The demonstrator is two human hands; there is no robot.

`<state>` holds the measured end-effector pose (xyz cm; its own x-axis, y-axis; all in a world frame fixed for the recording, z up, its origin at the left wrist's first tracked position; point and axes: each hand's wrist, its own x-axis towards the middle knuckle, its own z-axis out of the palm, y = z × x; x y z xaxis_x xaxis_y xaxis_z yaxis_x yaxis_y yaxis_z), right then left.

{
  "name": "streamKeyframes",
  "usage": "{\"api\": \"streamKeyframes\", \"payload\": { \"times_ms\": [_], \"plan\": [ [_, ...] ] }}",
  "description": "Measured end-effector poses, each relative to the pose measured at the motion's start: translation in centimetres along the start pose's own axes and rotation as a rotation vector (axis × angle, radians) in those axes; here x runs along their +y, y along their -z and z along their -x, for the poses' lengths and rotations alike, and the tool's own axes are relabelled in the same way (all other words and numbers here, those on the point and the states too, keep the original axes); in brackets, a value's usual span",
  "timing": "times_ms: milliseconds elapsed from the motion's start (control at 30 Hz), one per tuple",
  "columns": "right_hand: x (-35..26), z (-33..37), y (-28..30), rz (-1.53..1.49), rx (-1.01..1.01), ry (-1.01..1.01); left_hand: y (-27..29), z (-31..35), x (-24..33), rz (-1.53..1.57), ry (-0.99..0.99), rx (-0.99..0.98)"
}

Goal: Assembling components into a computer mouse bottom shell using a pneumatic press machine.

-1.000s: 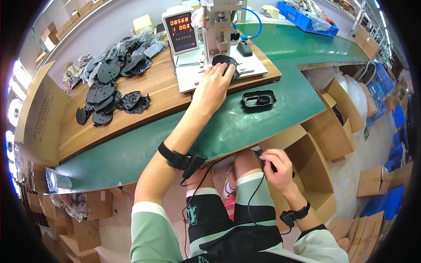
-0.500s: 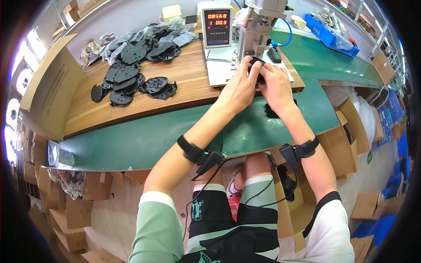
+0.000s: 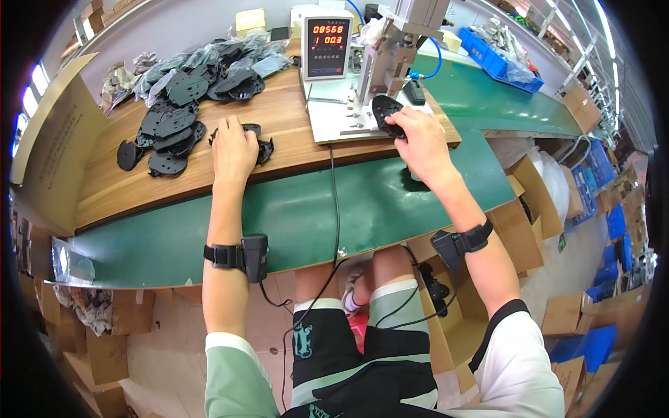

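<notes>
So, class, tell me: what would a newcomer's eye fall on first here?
Probably the glowing red digits on the white-framed display toward the back. Left of it, black parts lie heaped on a wooden board. The right grip holds another black part before the metal column.

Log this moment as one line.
left hand: over flat black plastic parts | right hand: holding oval black plastic part | nearby: silver metal press
</notes>
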<state>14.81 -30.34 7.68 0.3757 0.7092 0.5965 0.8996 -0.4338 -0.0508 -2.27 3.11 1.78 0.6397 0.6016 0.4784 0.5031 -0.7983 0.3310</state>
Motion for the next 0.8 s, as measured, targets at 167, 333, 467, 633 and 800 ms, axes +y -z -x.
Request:
{"api": "streamKeyframes", "payload": {
  "times_ms": [167,333,467,633,800],
  "plan": [
    [0.4,0.1,0.3,0.008,0.000,-0.019,0.4,0.8,2.0,-0.044,-0.105,-0.020],
    [-0.3,-0.3,0.4,-0.018,-0.004,-0.014,-1.3,1.2,0.7,-0.008,-0.176,0.056],
    [-0.1,0.0,0.3,-0.011,-0.020,-0.045,0.1,1.2,1.8,0.000,-0.131,-0.077],
    [-0.3,0.0,0.5,-0.005,-0.005,-0.040,0.5,0.7,1.4,0.149,-0.129,0.017],
    [0.0,0.1,0.2,-0.020,0.007,-0.033,1.4,0.1,2.4,0.435,-0.002,0.120]
  ]
}}
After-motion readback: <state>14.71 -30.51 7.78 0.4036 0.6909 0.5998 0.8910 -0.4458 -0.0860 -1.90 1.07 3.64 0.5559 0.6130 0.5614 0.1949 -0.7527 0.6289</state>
